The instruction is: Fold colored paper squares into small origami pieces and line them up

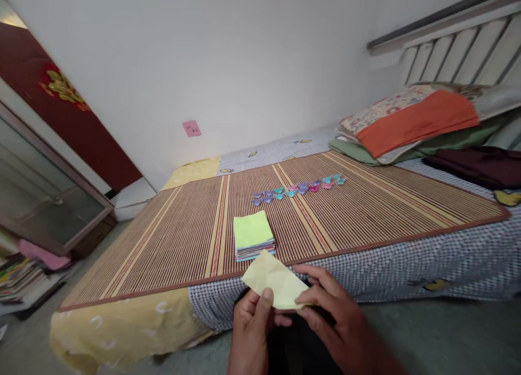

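A pale yellow sheet of paper (273, 280), its outline roughly a triangle, is held between both hands just off the bed's front edge. My left hand (253, 321) pinches its lower left part, thumb on top and fingers beneath. At the lower right corner, my right hand (331, 304) grips the paper between thumb and fingers. Just beyond the paper stands a stack of square coloured paper (253, 229), with a lime-green sheet on top. Farther back lie two rows of small folded paper shapes (303, 188) in purple, teal and pink.
A striped bamboo mat (179, 239) covers most of the bed. Pillows (419, 122) are piled at the right, beside a dark folded cloth (480, 166). A pink note (191, 128) is on the wall. At the left stand a glass-doored cabinet (49, 190) and stacked books (20, 280).
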Demonstrator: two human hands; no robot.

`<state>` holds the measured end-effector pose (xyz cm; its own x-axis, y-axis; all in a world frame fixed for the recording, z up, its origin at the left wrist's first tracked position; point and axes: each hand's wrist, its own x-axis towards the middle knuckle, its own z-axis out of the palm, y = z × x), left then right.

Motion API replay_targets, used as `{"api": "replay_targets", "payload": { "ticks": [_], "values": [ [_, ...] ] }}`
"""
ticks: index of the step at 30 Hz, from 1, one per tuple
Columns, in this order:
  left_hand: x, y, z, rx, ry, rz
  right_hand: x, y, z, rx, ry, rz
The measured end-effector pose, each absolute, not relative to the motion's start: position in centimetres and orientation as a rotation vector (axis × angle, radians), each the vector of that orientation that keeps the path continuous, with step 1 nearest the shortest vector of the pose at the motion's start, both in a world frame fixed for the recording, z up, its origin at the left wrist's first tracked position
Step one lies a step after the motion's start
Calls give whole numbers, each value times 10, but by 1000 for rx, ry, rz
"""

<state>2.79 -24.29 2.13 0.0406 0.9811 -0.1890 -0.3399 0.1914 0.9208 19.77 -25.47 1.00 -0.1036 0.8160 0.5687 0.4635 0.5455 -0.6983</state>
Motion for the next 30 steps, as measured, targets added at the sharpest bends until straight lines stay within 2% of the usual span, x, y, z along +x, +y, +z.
{"api": "replay_targets", "payload": {
  "ticks": [7,24,30],
  "values": [
    [39,-249,12,784,995,1245,188,-257,15,-1209,-1464,772],
    [40,-247,11,633,950,1193,184,-260,11,-1268,-1289,916],
    [38,-249,12,756,1042,1194,187,-254,10,-1314,-1322,830]
  ]
}}
